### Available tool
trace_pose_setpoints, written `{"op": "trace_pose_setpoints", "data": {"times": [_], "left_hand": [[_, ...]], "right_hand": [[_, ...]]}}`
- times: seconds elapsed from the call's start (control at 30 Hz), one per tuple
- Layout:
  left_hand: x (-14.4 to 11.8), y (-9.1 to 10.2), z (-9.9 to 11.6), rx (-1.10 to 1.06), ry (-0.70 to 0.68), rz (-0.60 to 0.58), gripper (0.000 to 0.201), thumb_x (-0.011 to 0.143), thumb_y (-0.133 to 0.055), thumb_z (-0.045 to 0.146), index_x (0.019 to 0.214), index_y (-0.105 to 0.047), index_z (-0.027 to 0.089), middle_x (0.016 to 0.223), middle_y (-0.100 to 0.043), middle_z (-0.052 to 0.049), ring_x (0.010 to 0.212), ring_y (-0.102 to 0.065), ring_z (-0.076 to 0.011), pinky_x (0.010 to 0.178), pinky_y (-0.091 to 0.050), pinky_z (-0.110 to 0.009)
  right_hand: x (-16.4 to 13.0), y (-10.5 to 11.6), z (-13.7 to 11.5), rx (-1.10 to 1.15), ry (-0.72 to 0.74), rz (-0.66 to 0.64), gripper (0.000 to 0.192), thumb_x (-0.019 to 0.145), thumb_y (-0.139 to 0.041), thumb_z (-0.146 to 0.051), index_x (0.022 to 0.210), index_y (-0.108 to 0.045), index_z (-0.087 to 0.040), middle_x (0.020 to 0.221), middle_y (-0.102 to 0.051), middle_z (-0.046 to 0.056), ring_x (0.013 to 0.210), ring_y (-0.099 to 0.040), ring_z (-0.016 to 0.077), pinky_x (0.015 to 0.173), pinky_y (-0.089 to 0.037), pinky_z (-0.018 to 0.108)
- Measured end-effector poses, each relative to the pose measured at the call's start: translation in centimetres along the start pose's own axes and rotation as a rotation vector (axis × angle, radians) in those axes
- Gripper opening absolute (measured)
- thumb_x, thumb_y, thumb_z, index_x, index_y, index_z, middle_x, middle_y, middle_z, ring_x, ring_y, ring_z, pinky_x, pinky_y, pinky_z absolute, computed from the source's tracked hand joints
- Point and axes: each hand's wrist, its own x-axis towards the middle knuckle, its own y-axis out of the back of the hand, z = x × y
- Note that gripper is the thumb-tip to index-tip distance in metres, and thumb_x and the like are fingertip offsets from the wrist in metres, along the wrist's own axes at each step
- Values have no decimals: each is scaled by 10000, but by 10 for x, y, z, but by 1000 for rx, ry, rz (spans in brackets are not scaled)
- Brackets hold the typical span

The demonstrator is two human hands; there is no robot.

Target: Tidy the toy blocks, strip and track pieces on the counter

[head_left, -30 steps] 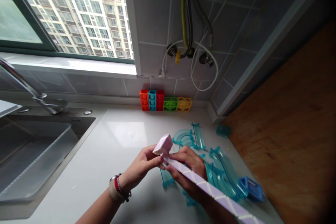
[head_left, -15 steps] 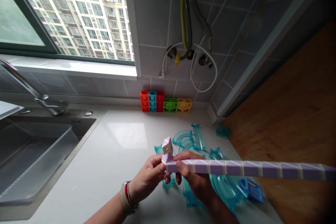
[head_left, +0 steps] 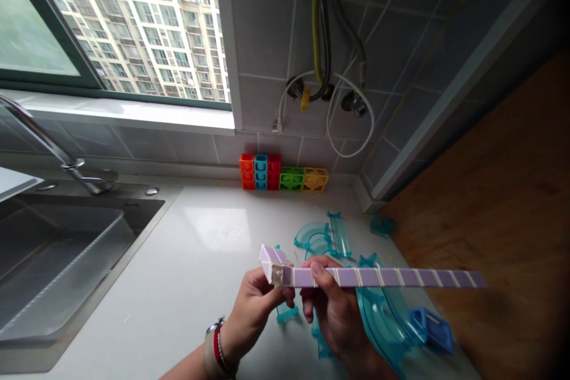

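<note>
A long lilac-and-white twisty snake puzzle is held above the counter. Most of its segments run straight out to the right, and the left end is folded over on itself. My left hand grips the folded end, its thumb beneath the pale end face. With the thumb on top and fingers behind, my right hand pinches the straight part close beside it. Under the hands lie translucent teal track pieces, partly hidden by the right hand and the puzzle.
Colourful toy cubes line the wall at the back of the white counter. A sink with a clear plastic bin is at left, below a faucet. A blue plastic piece lies near the wooden panel at right.
The short end, which stuck up before, is now turned down and folded against the bar near the left hand. The straight part looks shorter in view, its far end now visible.
</note>
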Motion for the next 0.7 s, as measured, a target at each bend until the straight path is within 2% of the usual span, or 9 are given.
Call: {"op": "trace_pose_setpoints", "data": {"times": [0.1, 0.2, 0.23, 0.3, 0.37, 0.43, 0.5, 0.63, 0.7], "left_hand": [[-1, 1, 0, 81, -62, 65, 219, 825, -868, 319, 954, -783, 163, 790, -723, -28, 687, -657, -155, 678, -556, -275], [4, 7, 8, 164, -72, 16, 297, 825, -867, 302, 1076, -771, 175, 1064, -767, -90, 864, -710, -207, 783, -588, -307], [7, 10, 13, 201, -89, -7, 422, 814, -878, 291, 1202, -735, 206, 1176, -752, -104, 905, -715, -215, 797, -596, -313], [13, 17, 23, 324, -193, -34, 763, 778, -909, 254, 1458, -566, 300, 1385, -671, -128, 963, -716, -215, 815, -609, -320], [18, 25, 31, 543, -379, -60, 899, 767, -915, 195, 1536, -475, 350, 1524, -564, -148, 1109, -692, -245, 913, -604, -365], [21, 30, 37, 760, -547, -119, 715, 814, -865, 129, 1444, -591, 327, 1522, -559, -146, 1228, -651, -269, 1004, -577, -406], [22, 33, 40, 856, -650, -191, 492, 851, -816, 85, 1288, -704, 280, 1394, -648, -136, 1224, -661, -264, 1002, -584, -399], [22, 34, 40, 832, -682, -229, 362, 860, -814, 105, 1192, -735, 224, 1200, -730, -126, 1090, -725, -241, 924, -610, -354], [23, 35, 39, 813, -660, -239, 311, 858, -832, 161, 1152, -743, 208, 1154, -738, -127, 1040, -735, -237, 896, -608, -342]], "right_hand": [[1, 2, 5, -13, 18, 24, 337, 913, -729, -511, 876, -692, -177, 554, -622, -32, 380, -552, 91, 338, -411, 165], [1, 8, 9, -108, 84, 36, 309, 935, -710, -492, 916, -697, -184, 608, -652, -17, 425, -579, 101, 382, -442, 183], [1, 11, 9, -151, 119, 44, 301, 937, -710, -488, 924, -697, -188, 619, -658, -16, 437, -582, 102, 397, -448, 188], [1, 15, 7, -260, 188, 65, 300, 932, -714, -490, 908, -694, -192, 620, -655, -19, 446, -574, 103, 413, -444, 195], [0, 18, 3, -405, 232, 81, 308, 932, -711, -492, 871, -690, -191, 607, -634, -28, 450, -550, 101, 433, -430, 205], [-1, 20, -1, -548, 260, 77, 310, 943, -694, -492, 863, -693, -192, 610, -615, -31, 486, -544, 108, 477, -431, 219], [-1, 20, -4, -662, 303, 32, 301, 929, -707, -499, 898, -705, -200, 671, -638, -18, 563, -575, 129, 545, -456, 240], [1, 20, -4, -799, 319, -138, 328, 850, -806, -488, 1034, -731, -227, 941, -743, 38, 834, -687, 200, 764, -532, 298], [3, 19, -2, -754, 256, -195, 295, 889, -777, -471, 1045, -718, -227, 947, -746, 42, 856, -695, 204, 780, -542, 306]]}}
